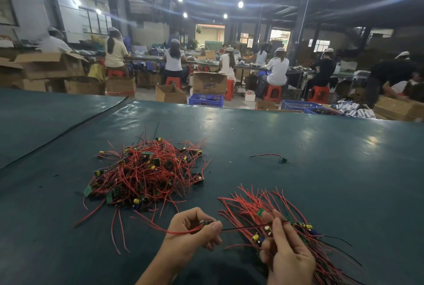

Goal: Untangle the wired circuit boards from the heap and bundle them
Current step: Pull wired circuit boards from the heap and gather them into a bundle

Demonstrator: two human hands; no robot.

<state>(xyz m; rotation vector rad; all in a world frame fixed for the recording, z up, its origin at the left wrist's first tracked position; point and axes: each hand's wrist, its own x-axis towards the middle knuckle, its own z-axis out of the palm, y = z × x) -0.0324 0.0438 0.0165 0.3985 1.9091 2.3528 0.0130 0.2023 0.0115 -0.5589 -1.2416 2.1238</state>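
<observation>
1. Left hand (192, 235), near centre, is pinching one small circuit board (207, 222) between thumb and fingers. Its red wire is trailing left; its black wire (243, 228) is running right to the other hand.
2. Right hand (286, 255) is gripping the bundle (302, 226) of sorted boards, fingers curled round it. Red wires are fanning out far-left and trailing near-right.
3. Heap (146, 170) of tangled boards is lying on the tabletop (332, 193) just beyond the left hand, apart from the bundle.
4. One stray wired board (283, 160) is lying alone farther right, well apart from the heap.
5. Past the far edge, people (174, 59) are sitting on red stools (273, 92) among cardboard boxes (209, 82) and blue crates (206, 100).
</observation>
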